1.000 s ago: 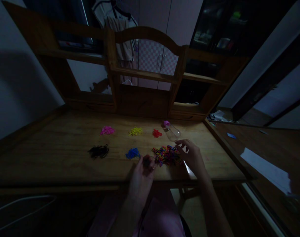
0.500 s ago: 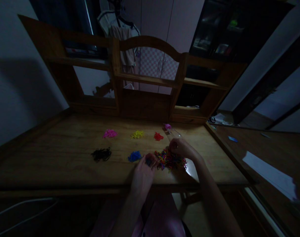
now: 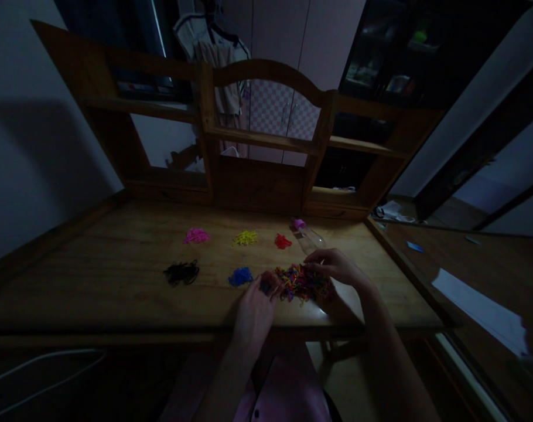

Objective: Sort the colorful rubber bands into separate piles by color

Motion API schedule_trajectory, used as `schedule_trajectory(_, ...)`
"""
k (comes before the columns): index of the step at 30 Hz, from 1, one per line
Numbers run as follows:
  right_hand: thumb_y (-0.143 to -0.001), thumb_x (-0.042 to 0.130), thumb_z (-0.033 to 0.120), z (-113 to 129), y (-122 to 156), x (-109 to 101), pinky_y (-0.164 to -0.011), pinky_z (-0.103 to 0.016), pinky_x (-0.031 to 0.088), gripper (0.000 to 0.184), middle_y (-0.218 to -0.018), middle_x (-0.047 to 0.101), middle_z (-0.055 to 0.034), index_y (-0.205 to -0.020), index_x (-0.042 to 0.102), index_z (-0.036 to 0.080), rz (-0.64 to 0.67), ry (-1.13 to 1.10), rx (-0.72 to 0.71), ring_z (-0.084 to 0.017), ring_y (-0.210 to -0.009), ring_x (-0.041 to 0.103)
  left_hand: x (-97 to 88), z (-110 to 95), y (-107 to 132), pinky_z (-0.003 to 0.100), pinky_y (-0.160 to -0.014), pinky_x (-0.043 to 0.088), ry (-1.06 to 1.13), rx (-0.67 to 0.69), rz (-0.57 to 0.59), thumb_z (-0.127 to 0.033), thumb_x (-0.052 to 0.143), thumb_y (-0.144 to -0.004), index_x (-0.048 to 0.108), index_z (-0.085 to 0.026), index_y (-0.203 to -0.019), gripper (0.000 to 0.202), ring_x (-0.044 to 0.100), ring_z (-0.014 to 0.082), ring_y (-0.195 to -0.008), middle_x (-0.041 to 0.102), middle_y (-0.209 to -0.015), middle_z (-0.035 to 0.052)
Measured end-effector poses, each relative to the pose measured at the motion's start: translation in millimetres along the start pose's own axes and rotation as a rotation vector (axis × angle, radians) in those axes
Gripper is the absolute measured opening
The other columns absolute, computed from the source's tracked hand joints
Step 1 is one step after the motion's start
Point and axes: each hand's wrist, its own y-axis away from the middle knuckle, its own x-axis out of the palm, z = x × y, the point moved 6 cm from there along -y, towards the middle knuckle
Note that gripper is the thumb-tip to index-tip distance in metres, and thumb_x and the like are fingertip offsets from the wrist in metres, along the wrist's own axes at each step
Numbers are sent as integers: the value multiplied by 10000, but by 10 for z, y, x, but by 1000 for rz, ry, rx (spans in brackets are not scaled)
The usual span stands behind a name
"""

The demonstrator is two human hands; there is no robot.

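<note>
A heap of mixed-colour small rubber bands lies on the wooden desk before me. My right hand reaches over its far right side, thumb and fingertips pinched together at the bands; what they grip is too small to make out. At the heap's left edge, my left hand is cupped with curled fingers around some dark blue bands. Sorted piles sit beyond and to the left: blue bands, black bands, pink bands, yellow bands and red bands.
A clear bottle with a pink top lies behind the heap. The desk has a raised wooden shelf along its back. To the right, a lower brown surface holds a white paper sheet and a small blue card.
My right hand has gone from curled above the heap's far side to lower and slightly right, its fingertips now down at the bands. My left hand stays nearly in place.
</note>
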Motion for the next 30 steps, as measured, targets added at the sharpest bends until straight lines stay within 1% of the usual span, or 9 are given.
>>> schedule_trajectory(3,-838,616,340,49,41,14,-632,-266,470,241,-884,722,-58,-962,733,169,-17,-22,-15,-163,-727,621,5,11,-10,393,-949,508,9,-4,24,-148,411,-877,657,-204,-838,256,643,184,-982,687,-893,71)
schedule_trajectory(6,-852,598,340,117,90,-18,-618,-260,469,251,-891,716,-55,-992,722,172,-73,-21,-45,-156,-708,621,19,22,-18,366,-973,497,45,-2,59,-182,421,-891,667,-177,-828,254,651,178,-976,692,-910,87)
schedule_trajectory(9,-869,571,322,233,156,-61,-604,-255,467,254,-908,704,-56,-1020,709,170,-137,-30,-64,-150,-704,617,28,35,-22,338,-1017,467,65,-9,93,-192,424,-896,679,-135,-928,263,635,178,-1052,684,-1051,116)
schedule_trajectory(13,-878,552,302,501,251,-80,-637,-258,481,260,-901,687,-57,-1059,692,178,-198,-13,-105,-155,-751,609,49,34,-19,321,-1077,412,104,-12,157,-173,418,-891,653,-115,-1089,312,538,193,-1227,594,-1286,131)
schedule_trajectory(17,-851,539,201,687,314,-77,-648,-252,472,262,-888,672,-47,-1067,689,194,-242,79,-153,-142,-733,592,40,35,-24,319,-1100,388,125,-20,159,-188,416,-903,638,-103,-1133,331,492,202,-1277,548,-1350,140)
schedule_trajectory(20,-819,543,142,633,349,-81,-647,-251,463,252,-863,656,-45,-996,714,195,-256,170,-150,-133,-697,585,38,47,-25,330,-1112,376,145,-37,175,-186,416,-910,628,-95,-1154,336,472,204,-1293,545,-1353,146)
schedule_trajectory(24,-815,510,96,423,418,-109,-626,-247,448,286,-884,644,-40,-959,729,212,-282,259,-93,-125,-665,571,41,38,-11,337,-1114,373,139,-23,174,-162,399,-906,634,-93,-1132,334,484,208,-1284,561,-1333,144)
schedule_trajectory(28,-807,498,66,293,484,-56,-633,-247,448,269,-886,635,-45,-879,725,190,-226,263,-56,-131,-682,582,52,8,19,383,-1085,413,74,-12,105,-147,363,-888,629,-167,-1150,374,507,193,-1263,617,-1260,113)
schedule_trajectory(30,-794,498,52,267,510,-3,-646,-247,455,275,-905,637,-41,-878,719,193,-188,263,-38,-137,-706,594,69,-10,37,396,-1069,432,62,-11,86,-151,355,-884,624,-198,-1161,389,508,190,-1261,632,-1236,103)
